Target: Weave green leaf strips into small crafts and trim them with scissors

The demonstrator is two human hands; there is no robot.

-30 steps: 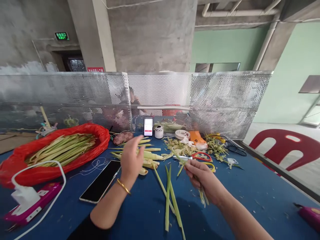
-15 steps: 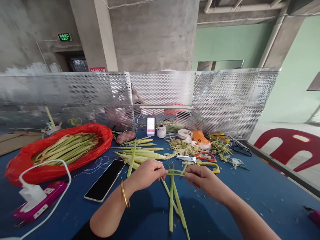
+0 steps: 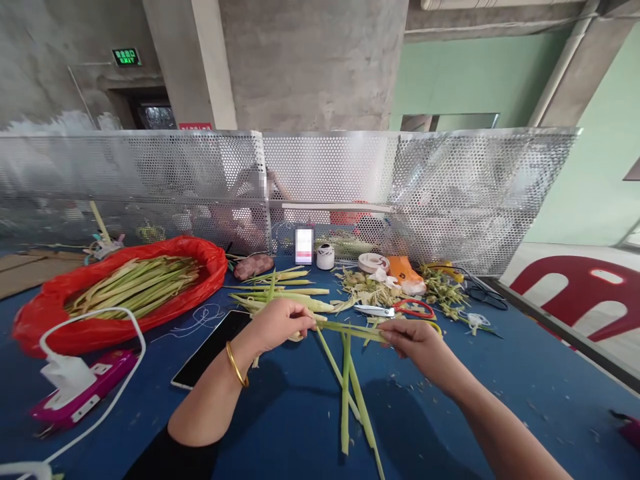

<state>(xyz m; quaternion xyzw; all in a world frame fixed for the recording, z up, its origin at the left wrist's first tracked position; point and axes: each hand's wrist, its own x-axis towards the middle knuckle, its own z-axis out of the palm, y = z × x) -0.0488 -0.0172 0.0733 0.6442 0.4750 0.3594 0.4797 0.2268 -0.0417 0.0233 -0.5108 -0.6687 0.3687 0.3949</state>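
Observation:
My left hand (image 3: 285, 325), with a gold bangle at the wrist, pinches one end of a flat green leaf strip (image 3: 353, 329). The other end is between the fingertips of my right hand (image 3: 417, 343), so the strip runs nearly level from hand to hand. Below it, several long green leaf strips (image 3: 345, 400) fan downward over the blue table; whether they are joined to the held strip is hard to see. Beyond my left hand lies a spread of pale green leaves (image 3: 300, 301). Red-handled scissors (image 3: 395, 309) rest just past my right hand, beside a partly covered yellow handle.
At left a red plastic bag (image 3: 37, 320) holds many leaf strips. Nearer are a purple power strip (image 3: 85, 393) with a white cable and a black phone (image 3: 207, 353). Leaf scraps (image 3: 365, 287), a tape roll (image 3: 373, 263) and a lit phone (image 3: 304, 245) stand before a perforated metal screen (image 3: 330, 167).
My hands have drawn apart, the left moving left and the right moving right, and the strip between them now shows a longer stretch. The view has shifted slightly.

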